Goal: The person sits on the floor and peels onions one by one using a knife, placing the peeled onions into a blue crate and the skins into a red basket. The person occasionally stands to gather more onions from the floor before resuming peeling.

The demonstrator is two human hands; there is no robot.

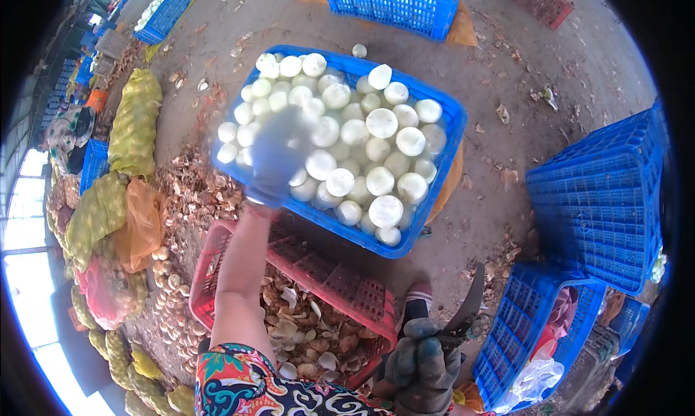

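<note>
My left hand (282, 150), in a grey glove blurred by motion, is over the left part of a blue plastic crate (453, 131) heaped with peeled white onions (381, 123). Whether its fingers hold an onion cannot be made out. Low in the view, my right hand (426, 356) wears a dirty grey-green work glove and grips a knife. The dark, curved knife blade (471, 302) points up, away from me. Between my arms stands a red plastic crate (331, 269) with onion skins and trimmings (304, 334) inside.
Blue crates (597, 199) stand at the right, one (516, 329) holding plastic bags. Another blue crate (391, 9) is ahead. Filled yellow mesh sacks (136, 123) and unpeeled onions (174, 291) lie at the left. Onion skins (201, 185) litter the floor. A loose onion (359, 51) lies behind the onion crate.
</note>
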